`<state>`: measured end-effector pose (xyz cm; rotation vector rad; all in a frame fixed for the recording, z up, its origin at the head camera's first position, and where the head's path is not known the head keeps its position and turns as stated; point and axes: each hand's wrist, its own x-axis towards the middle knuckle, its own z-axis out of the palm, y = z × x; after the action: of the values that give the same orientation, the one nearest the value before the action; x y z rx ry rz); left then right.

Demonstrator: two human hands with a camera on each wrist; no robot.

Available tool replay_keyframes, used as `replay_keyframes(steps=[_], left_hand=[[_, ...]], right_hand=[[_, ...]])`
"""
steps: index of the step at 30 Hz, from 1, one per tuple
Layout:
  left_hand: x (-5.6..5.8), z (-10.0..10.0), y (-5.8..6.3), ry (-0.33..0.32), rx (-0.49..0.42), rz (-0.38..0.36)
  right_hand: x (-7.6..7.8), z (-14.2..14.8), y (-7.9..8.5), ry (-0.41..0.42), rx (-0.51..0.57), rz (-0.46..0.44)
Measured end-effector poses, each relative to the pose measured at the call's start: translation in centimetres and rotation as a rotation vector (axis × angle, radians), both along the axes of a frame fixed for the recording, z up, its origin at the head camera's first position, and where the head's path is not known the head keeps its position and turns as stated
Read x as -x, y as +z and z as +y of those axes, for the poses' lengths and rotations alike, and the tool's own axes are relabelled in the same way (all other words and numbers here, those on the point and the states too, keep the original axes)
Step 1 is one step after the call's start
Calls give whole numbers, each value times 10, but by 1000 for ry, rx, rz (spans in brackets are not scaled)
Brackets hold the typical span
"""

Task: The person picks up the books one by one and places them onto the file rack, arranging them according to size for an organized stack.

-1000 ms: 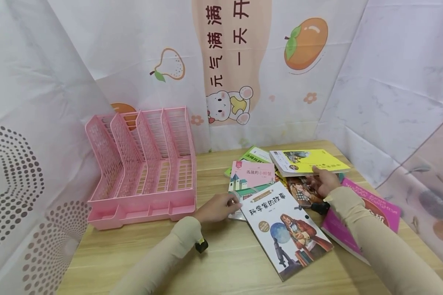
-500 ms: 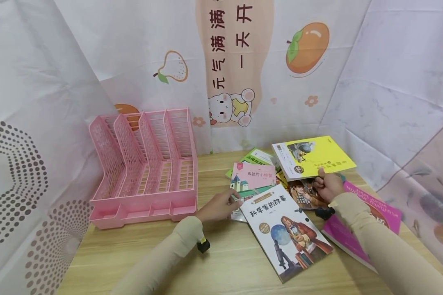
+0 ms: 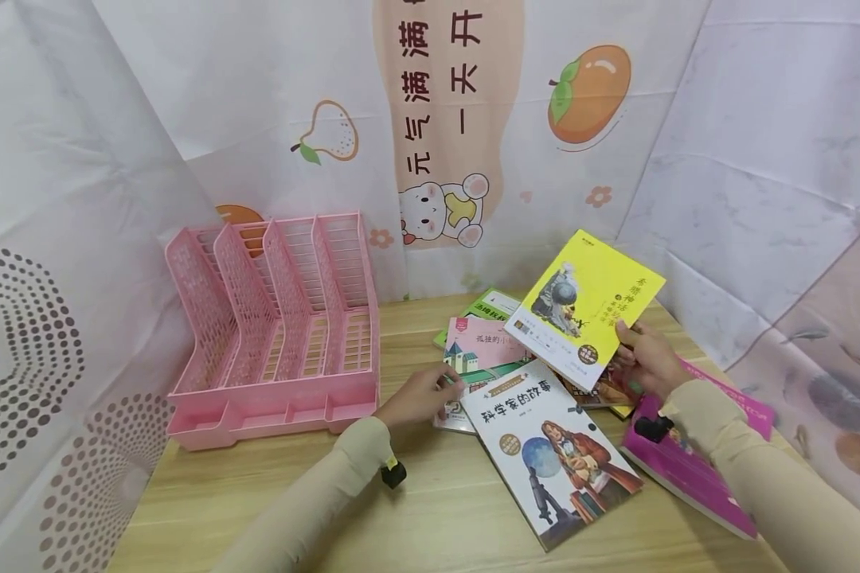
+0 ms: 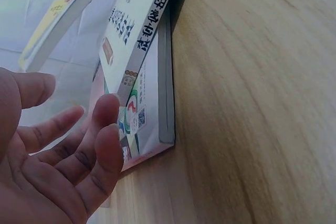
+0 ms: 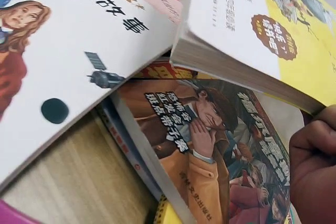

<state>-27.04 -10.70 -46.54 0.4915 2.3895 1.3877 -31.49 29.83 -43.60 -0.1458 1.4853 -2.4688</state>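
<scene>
My right hand [image 3: 648, 358] pinches a yellow book [image 3: 593, 298] by its right edge, thumb on the cover, lifted above the pile. Below it lies a brown comic-style book [image 5: 194, 145], partly covered. My left hand [image 3: 419, 395], its fingers loosely bent and apart, is beside the left edges of a pink book [image 3: 483, 342] and a white book [image 3: 555, 454] showing a person and a telescope. In the left wrist view, its fingertips [image 4: 107, 109] are close to the white book's corner; whether they touch it I cannot tell. Nothing is gripped in that hand.
A pink file rack [image 3: 279, 318] with several slots and small front trays stands on the left of the wooden table [image 3: 272, 501]. A green book [image 3: 483, 310] lies behind the pink one. A magenta book [image 3: 688, 477] lies under the right forearm. Printed cloth hangs behind.
The yellow book has risen off the pile and turned, its near corner now toward the white book. My right hand moved up with it. The left hand stays almost in place.
</scene>
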Motion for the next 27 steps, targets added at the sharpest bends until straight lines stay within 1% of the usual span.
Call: replay_keyframes(steps=[2,4,8,10,13,15,19,20,23,25,27], left_hand=[[2,1,1,6,-14,0],[4,3,1,4,-39,-7],[5,7,5,-18,-105,-37],[6,9,7,-27,-143,-59],[7,15,11,-35,-195,-85],[7,19,13,-41,-214,-90],[9,27,15,-65,-220,-74],[9,29,15,-68,-215,-62],[10,34,15,-62,-178,-28],[10,37,15,-49,-151,-29],[10,40,15,-49,-133,-54]], right_hand=[[-1,-3,2,20,-11,-5],[-2,-6,3,43,7,-24],[-6,-13,5,87,8,-59],[-8,-17,6,94,-31,-63],[-11,-22,6,97,-120,-35],[-12,-26,6,111,-142,-20],[-13,-32,4,173,-104,-12],[-13,-33,4,189,-88,-11],[-14,-37,2,229,-90,18],[-14,-38,0,247,-109,42],[-13,-41,0,259,-134,61]])
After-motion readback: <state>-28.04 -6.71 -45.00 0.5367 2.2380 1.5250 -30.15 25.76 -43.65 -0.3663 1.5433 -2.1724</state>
